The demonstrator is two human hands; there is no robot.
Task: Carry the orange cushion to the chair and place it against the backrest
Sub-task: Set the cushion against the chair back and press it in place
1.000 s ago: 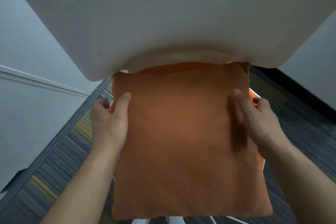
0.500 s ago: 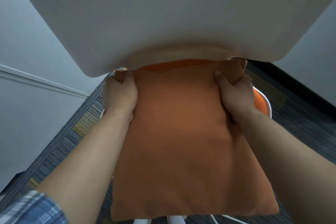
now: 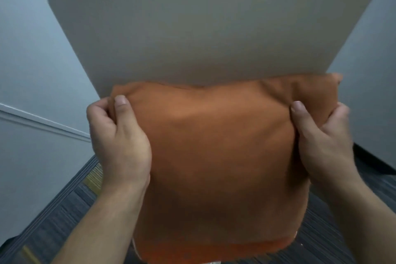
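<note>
Head view: left hand point(image 3: 120, 135) now pinches the orange cushion point(image 3: 218, 156) at its upper corner, having slid up; cushion stands taller against the backrest point(image 3: 203, 28); right hand point(image 3: 321, 137) likewise grips, so release seems near.

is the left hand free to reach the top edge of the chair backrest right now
Probably not yet: the left hand is clamped on the orange cushion's upper corner. The backrest above is unobstructed, so letting go would free it.
</note>
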